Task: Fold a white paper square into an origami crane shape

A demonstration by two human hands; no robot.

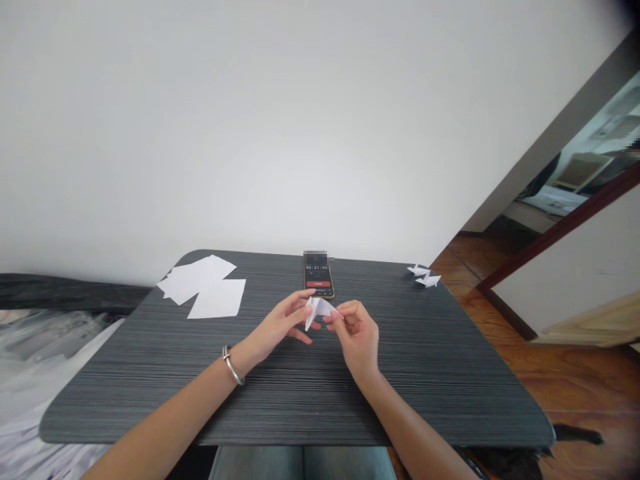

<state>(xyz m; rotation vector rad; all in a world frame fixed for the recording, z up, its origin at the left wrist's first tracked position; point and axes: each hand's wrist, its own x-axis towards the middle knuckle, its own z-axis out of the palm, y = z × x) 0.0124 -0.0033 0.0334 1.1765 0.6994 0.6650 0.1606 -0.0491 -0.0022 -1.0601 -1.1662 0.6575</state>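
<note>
Both my hands meet over the middle of a dark grey wood-grain table (pixel 425 373). Between them is a small folded white paper piece (pixel 317 311), partly shaped with pointed flaps. My left hand (pixel 280 327), with a silver bangle on its wrist, pinches the paper's left side with fingertips. My right hand (pixel 357 333) pinches its right tip between thumb and forefinger. The paper is held just above the tabletop.
A phone (pixel 319 278) with a running timer lies behind my hands. Several white paper sheets (pixel 205 288) lie at the table's back left. Two small folded paper figures (pixel 424 275) sit at the back right corner. A white wall stands behind; wooden floor lies to the right.
</note>
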